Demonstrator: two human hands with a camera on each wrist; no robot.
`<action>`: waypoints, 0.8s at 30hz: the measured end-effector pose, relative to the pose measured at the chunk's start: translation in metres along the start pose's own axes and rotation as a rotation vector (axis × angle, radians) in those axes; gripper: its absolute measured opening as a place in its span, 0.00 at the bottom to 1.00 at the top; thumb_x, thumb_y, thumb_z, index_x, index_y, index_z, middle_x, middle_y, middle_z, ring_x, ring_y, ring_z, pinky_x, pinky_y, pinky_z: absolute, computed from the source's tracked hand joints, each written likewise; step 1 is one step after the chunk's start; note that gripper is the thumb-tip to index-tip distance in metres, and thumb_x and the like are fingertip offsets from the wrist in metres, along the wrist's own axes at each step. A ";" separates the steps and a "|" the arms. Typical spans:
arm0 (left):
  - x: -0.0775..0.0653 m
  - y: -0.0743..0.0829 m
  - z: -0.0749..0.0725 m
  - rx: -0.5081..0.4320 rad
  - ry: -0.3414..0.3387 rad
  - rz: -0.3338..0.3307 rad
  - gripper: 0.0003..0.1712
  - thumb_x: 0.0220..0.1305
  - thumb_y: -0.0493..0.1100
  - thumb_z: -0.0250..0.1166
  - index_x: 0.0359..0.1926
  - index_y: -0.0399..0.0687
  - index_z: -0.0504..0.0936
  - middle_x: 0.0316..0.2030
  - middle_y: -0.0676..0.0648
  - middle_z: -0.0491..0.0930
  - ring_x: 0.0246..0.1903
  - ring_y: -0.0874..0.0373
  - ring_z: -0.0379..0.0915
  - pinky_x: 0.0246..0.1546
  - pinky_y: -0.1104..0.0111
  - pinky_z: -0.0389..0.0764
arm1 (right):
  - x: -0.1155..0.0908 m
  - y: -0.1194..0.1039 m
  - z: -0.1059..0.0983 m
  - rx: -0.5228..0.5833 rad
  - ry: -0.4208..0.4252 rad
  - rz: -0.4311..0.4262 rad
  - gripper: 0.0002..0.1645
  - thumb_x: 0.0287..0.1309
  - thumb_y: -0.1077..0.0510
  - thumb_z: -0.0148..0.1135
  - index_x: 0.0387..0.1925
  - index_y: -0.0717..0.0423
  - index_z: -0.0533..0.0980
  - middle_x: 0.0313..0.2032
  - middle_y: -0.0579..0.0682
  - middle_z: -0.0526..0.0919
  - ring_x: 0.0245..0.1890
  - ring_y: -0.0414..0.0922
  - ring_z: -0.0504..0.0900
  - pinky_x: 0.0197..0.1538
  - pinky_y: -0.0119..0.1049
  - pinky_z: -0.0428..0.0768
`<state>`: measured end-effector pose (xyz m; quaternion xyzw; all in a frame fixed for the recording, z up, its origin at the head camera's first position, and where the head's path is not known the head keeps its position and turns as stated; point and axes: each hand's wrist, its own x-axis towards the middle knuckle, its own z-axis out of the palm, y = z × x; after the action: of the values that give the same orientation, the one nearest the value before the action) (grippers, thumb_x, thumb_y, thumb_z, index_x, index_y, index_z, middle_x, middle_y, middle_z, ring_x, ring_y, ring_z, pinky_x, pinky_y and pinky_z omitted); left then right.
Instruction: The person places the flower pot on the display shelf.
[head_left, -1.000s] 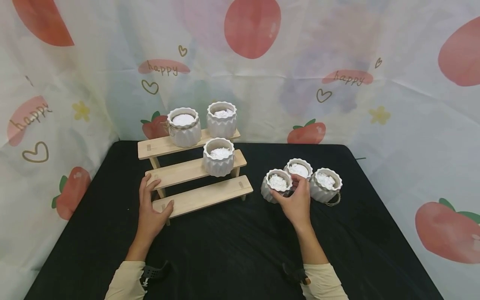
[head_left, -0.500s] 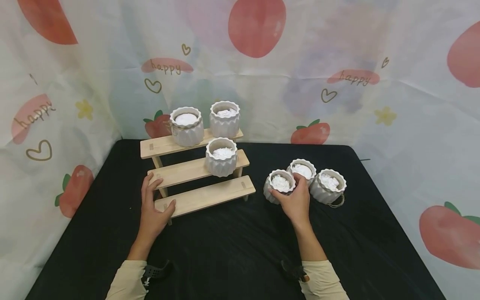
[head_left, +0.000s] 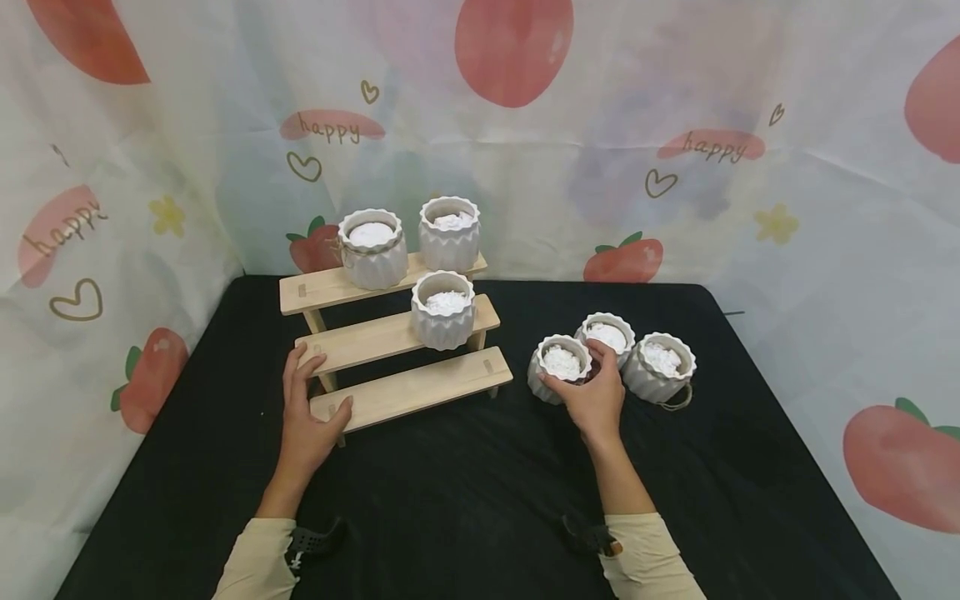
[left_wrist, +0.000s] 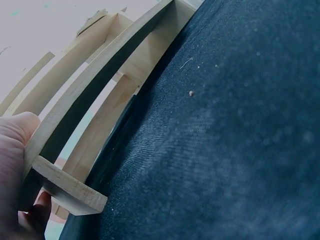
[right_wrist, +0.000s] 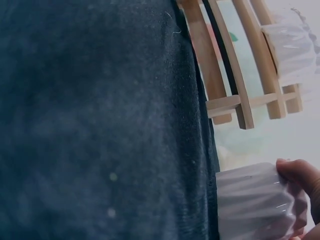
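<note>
My left hand [head_left: 309,425] grips the left end of a three-step wooden stand [head_left: 420,384]. In the left wrist view, the thumb [left_wrist: 22,125] lies over the lowest step and a finger shows beneath it. With thumb and fingers, my right hand [head_left: 598,404] holds the scalloped rim of a white ribbed pot [head_left: 555,382] that has white crumpled filling. The pot stands upright on the black tablecloth; the right wrist view shows its ribbed side [right_wrist: 250,200]. Two similar pots are close by, one behind [head_left: 617,325] and one with twine [head_left: 654,377] to the right.
On the stand's top step are a twine-tied white pot [head_left: 372,262] and a plain white pot [head_left: 450,242]. Another pot [head_left: 442,321] sits at the middle step's right end. A fruit-printed curtain [head_left: 525,183] rises behind and beside the black-covered table [head_left: 465,517].
The head view has shifted slightly. Both hands keep their places, the left on the stand and the right on the pot.
</note>
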<state>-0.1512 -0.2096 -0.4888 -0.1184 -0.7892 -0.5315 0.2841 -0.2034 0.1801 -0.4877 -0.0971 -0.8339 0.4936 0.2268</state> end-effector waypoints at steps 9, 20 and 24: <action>-0.004 -0.040 -0.002 0.016 0.007 0.000 0.46 0.51 0.21 0.73 0.71 0.37 0.67 0.79 0.41 0.47 0.76 0.44 0.43 0.69 0.67 0.54 | 0.001 -0.016 0.002 0.224 -0.027 -0.019 0.53 0.36 0.66 0.88 0.66 0.62 0.69 0.62 0.55 0.77 0.61 0.47 0.75 0.62 0.41 0.70; -0.004 -0.046 0.000 -0.005 -0.006 0.000 0.45 0.53 0.24 0.73 0.72 0.41 0.67 0.80 0.46 0.46 0.77 0.47 0.42 0.70 0.68 0.53 | 0.004 -0.041 -0.006 0.313 -0.019 -0.102 0.54 0.39 0.71 0.84 0.68 0.66 0.66 0.64 0.62 0.74 0.63 0.51 0.73 0.61 0.42 0.70; -0.005 -0.038 0.002 -0.008 0.002 -0.003 0.45 0.51 0.20 0.72 0.71 0.35 0.67 0.79 0.39 0.47 0.76 0.43 0.43 0.69 0.70 0.53 | 0.000 -0.045 -0.010 0.284 -0.021 -0.097 0.53 0.39 0.68 0.86 0.68 0.62 0.67 0.64 0.55 0.75 0.63 0.45 0.73 0.59 0.38 0.70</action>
<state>-0.1666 -0.2225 -0.5222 -0.1178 -0.7870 -0.5353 0.2832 -0.1961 0.1661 -0.4445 -0.0185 -0.7617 0.5963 0.2529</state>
